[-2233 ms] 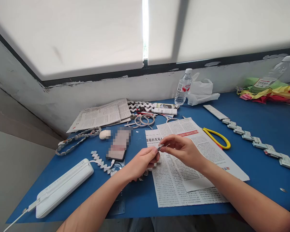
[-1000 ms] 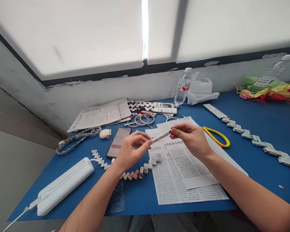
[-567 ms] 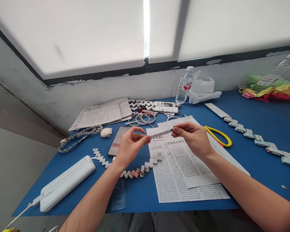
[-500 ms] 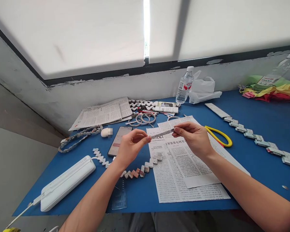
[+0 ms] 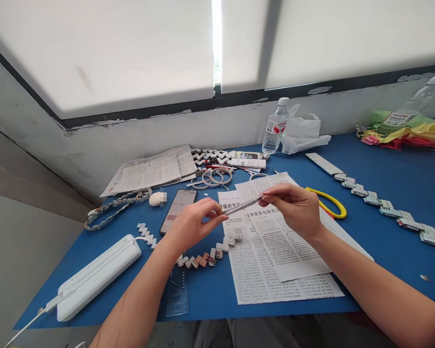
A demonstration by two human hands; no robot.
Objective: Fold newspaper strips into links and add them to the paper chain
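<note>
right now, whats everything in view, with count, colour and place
paper strip: 1, printed white, between the hands
newspaper sheets: several, white, below the hands
paper chains: several, mostly white, centre and right
newspaper stack: 1, greyish, back left
braided loop: 1, grey, left
small rounded object: 1, white, left
phone: 1, black-edged, left centre
long case: 1, white, front left
ruler: 1, clear, front edge
bottles: 2, clear, back
plastic bag: 1, white, back
crumpled paper: several, multicoloured, back right
tool handle: 1, yellow, right of sheets
rings: several, grey, back centre
blinds: 2, white, window
table: 1, blue, underneath
left hand: 1, bare, strip's left end
right hand: 1, bare, strip's right end
</note>
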